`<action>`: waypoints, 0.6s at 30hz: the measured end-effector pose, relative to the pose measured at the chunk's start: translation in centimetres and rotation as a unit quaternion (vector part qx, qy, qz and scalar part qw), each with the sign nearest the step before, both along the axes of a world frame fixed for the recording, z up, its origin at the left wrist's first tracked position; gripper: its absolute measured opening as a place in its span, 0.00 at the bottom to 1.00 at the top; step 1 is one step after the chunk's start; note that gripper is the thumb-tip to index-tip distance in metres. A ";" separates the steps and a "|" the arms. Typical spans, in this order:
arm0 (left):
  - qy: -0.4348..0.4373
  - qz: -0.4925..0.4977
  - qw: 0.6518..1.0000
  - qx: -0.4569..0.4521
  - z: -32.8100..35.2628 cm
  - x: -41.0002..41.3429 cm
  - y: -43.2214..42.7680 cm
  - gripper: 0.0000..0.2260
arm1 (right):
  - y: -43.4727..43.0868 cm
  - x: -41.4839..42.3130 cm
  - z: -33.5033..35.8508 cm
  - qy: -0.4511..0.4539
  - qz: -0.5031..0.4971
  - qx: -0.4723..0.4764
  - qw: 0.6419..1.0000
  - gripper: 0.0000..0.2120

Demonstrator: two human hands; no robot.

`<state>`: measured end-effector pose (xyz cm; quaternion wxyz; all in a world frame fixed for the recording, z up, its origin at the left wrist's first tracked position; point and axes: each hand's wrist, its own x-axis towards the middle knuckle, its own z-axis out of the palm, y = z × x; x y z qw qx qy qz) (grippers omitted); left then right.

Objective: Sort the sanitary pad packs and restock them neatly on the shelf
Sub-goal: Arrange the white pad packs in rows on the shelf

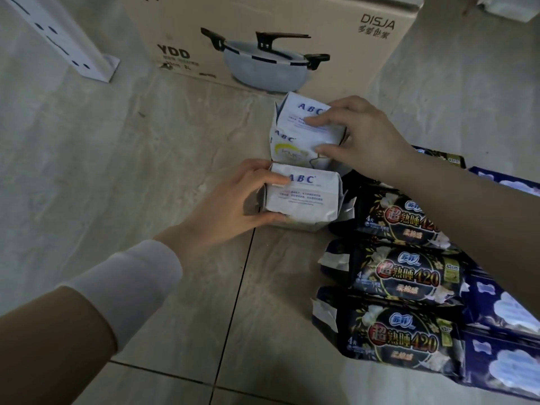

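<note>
Grey floor tiles (pixel 117 171) lay under everything, with a cardboard box (pixel 292 19) behind. Our left hand (pixel 230 200) held the near white ABC pack (pixel 304 200), thumb and fingers curled round its end; our right hand (pixel 362 135) pinched the far white ABC pack (pixel 301 127) just beyond it. We judged it best to square the two against each other, edges flush, apart from the dark packs (pixel 403 276) at our right. Both were soft white wrappers with blue lettering, folded seams at the ends

Dim, flat, greyish light with no glare and only soft shadows. The wide lens bends the edges, and the near sleeve (pixel 96 311) is blurred. Fine print looks soft.
</note>
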<state>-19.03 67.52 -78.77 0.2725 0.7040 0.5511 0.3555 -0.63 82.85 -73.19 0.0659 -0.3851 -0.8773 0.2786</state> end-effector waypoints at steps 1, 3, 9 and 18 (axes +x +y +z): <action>-0.012 0.012 1.000 -0.004 0.2 -0.2 -0.1 0.20 | 0.1 -0.2 0.3 0.012 -0.009 -0.005 1.000 0.21; -0.038 0.040 0.998 -0.022 1.0 -0.5 -0.5 0.19 | 0.1 -0.5 1.3 0.025 -0.021 -0.019 0.999 0.20; -0.155 0.150 0.965 -0.150 8.4 -0.6 -3.8 0.12 | -1.9 -0.6 7.5 0.126 -0.085 -0.090 0.984 0.16; -0.240 0.194 0.914 -0.263 29.3 1.6 -11.5 0.10 | -9.6 2.3 24.7 0.155 -0.206 -0.152 0.954 0.13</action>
